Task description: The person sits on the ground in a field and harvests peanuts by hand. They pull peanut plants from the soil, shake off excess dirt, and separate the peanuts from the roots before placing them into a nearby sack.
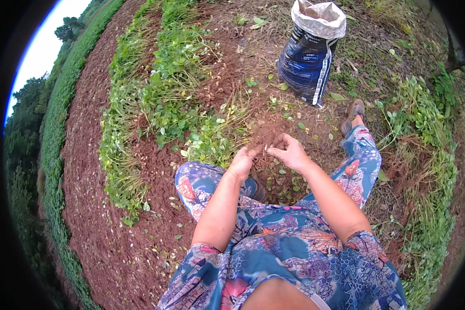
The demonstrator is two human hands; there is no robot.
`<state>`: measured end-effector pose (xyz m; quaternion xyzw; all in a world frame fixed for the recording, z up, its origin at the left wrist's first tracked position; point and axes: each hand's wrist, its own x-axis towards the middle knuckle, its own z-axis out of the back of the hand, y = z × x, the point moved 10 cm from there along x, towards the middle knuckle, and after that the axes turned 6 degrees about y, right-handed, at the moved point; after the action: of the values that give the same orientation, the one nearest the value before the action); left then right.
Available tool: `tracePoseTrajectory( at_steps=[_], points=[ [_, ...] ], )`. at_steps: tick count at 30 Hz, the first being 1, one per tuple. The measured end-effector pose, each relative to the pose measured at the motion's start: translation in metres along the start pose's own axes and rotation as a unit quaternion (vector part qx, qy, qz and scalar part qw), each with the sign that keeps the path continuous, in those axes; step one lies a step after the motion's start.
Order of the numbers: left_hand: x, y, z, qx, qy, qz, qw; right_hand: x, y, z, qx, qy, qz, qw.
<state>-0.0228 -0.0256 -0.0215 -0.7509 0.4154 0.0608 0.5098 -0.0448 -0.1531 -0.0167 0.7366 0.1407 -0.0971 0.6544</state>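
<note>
Both of my hands are together over the soil between my bent legs. With my left hand I grip the reddish, soil-covered roots of an uprooted plant, which looks like a peanut plant. Its leafy green tops lie to the left, past my left knee. My right hand is close beside the left, thumb and forefinger pinched at a small pale pod by the roots. The exact contact at the fingertips is too small to make out.
A dark blue woven sack with a rolled white rim stands open ahead, bearing writing. Rows of uprooted plants lie at the left, and another heap lies at the right. Bare reddish soil with scattered pale bits stretches left.
</note>
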Motion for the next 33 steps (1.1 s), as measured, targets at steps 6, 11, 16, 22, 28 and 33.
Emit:
tracePoseTrajectory(
  at_steps=[6,11,16,22,28,33],
  points=[
    [0.006,-0.002,0.018,0.04,-0.031,-0.077,0.996,-0.003,0.022,-0.015,-0.212,0.008,0.021,0.977],
    [0.002,-0.001,0.013,0.128,-0.072,-0.049,0.988,-0.005,0.035,-0.032,-0.38,0.06,0.015,0.923],
    [0.011,-0.002,0.026,0.179,-0.085,-0.056,0.979,-0.016,-0.013,-0.037,-0.036,0.224,-0.114,0.967],
    [-0.005,-0.018,0.014,-0.031,-0.075,-0.017,0.997,-0.028,-0.005,-0.008,0.124,0.083,-0.101,0.984],
    [-0.003,-0.019,-0.001,-0.001,-0.038,-0.004,0.999,-0.006,-0.006,-0.026,-0.196,0.046,-0.011,0.979],
    [0.004,-0.031,0.019,0.234,-0.062,-0.151,0.959,-0.028,0.041,-0.043,-0.401,0.055,0.105,0.908]
  ],
)
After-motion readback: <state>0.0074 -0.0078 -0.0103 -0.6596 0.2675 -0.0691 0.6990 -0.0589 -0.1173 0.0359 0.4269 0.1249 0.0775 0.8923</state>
